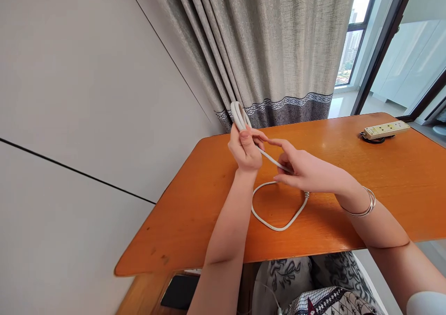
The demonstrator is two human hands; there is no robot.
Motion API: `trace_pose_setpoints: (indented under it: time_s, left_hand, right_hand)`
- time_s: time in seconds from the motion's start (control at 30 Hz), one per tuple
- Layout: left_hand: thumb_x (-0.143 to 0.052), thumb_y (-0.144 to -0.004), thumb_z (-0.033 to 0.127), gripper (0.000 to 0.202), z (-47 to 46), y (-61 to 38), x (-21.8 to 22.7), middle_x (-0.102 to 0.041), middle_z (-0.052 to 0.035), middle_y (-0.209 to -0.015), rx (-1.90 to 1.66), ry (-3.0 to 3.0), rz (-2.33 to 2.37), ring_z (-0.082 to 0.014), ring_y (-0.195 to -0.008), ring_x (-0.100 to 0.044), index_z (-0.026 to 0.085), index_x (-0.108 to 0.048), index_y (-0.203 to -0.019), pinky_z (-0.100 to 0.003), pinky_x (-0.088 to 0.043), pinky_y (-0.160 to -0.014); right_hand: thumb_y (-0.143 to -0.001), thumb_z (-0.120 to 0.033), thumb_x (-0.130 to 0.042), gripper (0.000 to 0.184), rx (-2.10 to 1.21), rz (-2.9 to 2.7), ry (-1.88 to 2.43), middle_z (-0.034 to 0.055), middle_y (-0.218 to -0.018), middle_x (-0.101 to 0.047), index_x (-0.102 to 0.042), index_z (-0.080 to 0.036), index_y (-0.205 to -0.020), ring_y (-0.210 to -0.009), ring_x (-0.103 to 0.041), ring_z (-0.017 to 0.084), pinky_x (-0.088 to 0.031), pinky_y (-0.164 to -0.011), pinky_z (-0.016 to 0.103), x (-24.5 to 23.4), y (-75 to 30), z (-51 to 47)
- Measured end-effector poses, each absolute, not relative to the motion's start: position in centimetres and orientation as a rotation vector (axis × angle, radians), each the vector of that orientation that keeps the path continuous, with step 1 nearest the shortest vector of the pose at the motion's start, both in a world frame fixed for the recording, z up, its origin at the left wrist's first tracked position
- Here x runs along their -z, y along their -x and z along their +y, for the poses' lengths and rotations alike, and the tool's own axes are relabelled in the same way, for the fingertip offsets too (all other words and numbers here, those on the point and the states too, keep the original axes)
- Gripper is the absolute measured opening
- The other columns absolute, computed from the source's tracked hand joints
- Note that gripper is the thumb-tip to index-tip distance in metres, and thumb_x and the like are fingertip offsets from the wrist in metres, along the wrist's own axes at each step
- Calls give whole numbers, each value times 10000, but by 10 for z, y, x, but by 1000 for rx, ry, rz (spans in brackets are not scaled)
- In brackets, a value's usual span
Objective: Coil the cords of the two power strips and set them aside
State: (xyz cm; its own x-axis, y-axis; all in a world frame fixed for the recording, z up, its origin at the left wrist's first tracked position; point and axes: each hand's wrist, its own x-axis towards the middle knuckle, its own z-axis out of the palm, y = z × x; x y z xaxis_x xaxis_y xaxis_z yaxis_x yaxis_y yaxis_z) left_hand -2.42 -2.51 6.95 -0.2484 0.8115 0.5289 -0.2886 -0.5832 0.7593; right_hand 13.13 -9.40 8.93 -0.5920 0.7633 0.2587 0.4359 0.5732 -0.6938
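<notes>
A white cable [240, 115], wound into several loops, stands up out of my left hand [246, 150]. The thumb and fingers of that hand are closed around the loops. From them a stretch of cable runs down to the right into my right hand [296, 166], whose lower fingers curl around it. The right index finger reaches out to the left hand's fingertips. Below the hands, the loose end of the cable lies in a curve on the wooden table [195, 213]. A ribbed end piece [306, 194] shows just under the right hand; the rest of that end is hidden.
A cream power strip [386, 129] with a dark cord rests at the table's far right. Grey curtains [278, 50] hang behind the table, and a pale wall [87, 96] stands to the left. A dark flat object [181, 292] lies below the near edge.
</notes>
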Motion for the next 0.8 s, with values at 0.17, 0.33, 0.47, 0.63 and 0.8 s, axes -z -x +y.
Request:
trace_pose_setpoints:
  time_s: [0.17, 0.33, 0.47, 0.63, 0.8]
  left_hand:
    - [-621, -943, 324, 243, -27, 18, -65, -634, 48, -564, -1834, -1275, 743, -70, -393, -505, 214, -530, -746, -172, -366, -432]
    - [-650, -928, 354, 277, -27, 13, -71, -611, 48, -538, -1694, -1278, 750, -71, -406, -506, 211, -537, -719, -164, -393, -447]
    - [-625, -913, 531, 421, -28, 12, -78, -550, 44, -471, -1388, -1302, 733, -63, -318, -400, 201, -503, -682, -177, -281, -347]
    - [-668, -798, 694, 536, -35, 12, -77, -510, 42, -437, -956, -1424, 578, -53, -304, -361, 184, -528, -707, -166, -219, -330]
    - [-583, -879, 672, 519, -38, 17, -80, -402, 75, -364, -892, -1340, 515, -42, -273, -254, 191, -492, -707, -159, -203, -339]
  right_hand:
    - [-932, -194, -583, 221, -404, -2385, 1378, 20, -752, -663, -638, -165, -1145, -633, -549, 150, -326, -619, 274, -99, -147, -91]
    - [-959, -317, -613, 186, -117, -2135, 1329, 35, -813, -689, -650, -206, -1102, -697, -602, 170, -351, -628, 264, -97, -150, -86]
    - [-909, -494, -674, 332, 80, -1950, 1135, 46, -851, -643, -678, -210, -1080, -746, -580, 170, -370, -642, 268, -93, -148, -78]
    - [-857, -491, -739, 335, -78, -2008, 935, 0, -758, -571, -706, -220, -1051, -677, -504, 137, -404, -652, 272, -100, -167, -74]
    - [-877, -444, -718, 319, -552, -2041, 840, 9, -809, -638, -700, -199, -1080, -618, -518, 103, -420, -562, 250, -110, -194, -77]
